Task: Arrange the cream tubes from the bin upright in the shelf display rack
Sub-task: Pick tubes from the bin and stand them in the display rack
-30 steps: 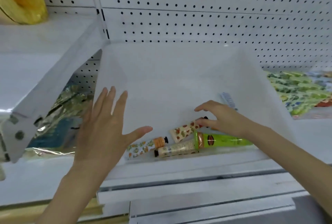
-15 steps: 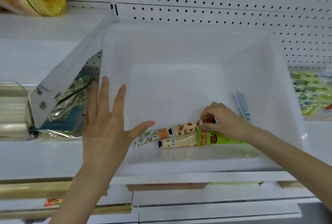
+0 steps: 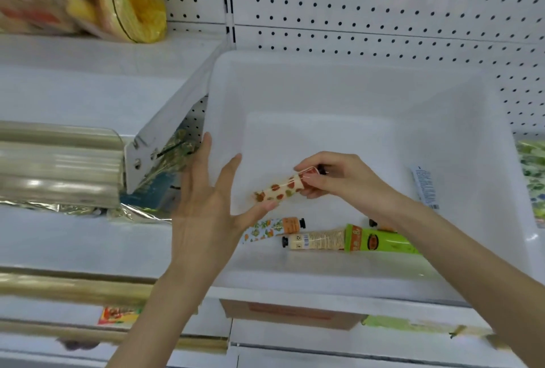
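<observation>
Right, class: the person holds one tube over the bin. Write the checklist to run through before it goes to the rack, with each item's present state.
1. Right hand pinches the fruit-print tube firmly near its cap end: ok.
2. Tube is lifted off the other tubes in the bin: ok.
3. Left hand is open and free to help: ok.
4. Tube is upright: not ok, it is tilted nearly level.
5. Free slot in the rack: cannot tell, the rack is not plainly in view.

The left grip (image 3: pixel 203 214) and right grip (image 3: pixel 339 181) are bare hands with long, slim fingers; both forearms (image 3: pixel 472 255) are uncovered as far as they show.
</observation>
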Demonstrator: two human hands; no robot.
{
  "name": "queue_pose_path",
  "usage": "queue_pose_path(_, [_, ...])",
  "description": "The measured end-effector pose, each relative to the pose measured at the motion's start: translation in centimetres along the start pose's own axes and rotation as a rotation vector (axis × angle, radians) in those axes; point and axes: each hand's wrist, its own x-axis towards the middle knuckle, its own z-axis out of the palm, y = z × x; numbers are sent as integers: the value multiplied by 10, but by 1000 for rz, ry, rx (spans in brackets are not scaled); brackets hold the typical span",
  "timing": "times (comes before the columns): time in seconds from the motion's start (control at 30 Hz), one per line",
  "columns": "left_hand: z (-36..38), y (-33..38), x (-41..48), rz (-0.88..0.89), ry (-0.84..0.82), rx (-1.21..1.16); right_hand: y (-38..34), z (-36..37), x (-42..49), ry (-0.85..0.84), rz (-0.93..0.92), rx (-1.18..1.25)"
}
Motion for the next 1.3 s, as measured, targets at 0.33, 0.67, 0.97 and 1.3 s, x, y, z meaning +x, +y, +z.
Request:
queue_pose_path(0.33, [0, -5, 8, 24, -11, -214, -7, 40, 21, -81, -73, 297])
queue_pose_path(0.67, [0, -8, 5, 3, 34, -230, 6, 26, 21, 49, 76, 291])
queue_pose_path(0.97, [-6, -5, 5, -52, 42, -356, 34, 31, 22, -184, 142, -607])
queue_pose_path(1.3, [-6, -8, 8, -130, -4, -462, 36, 45, 26, -286, 126, -815])
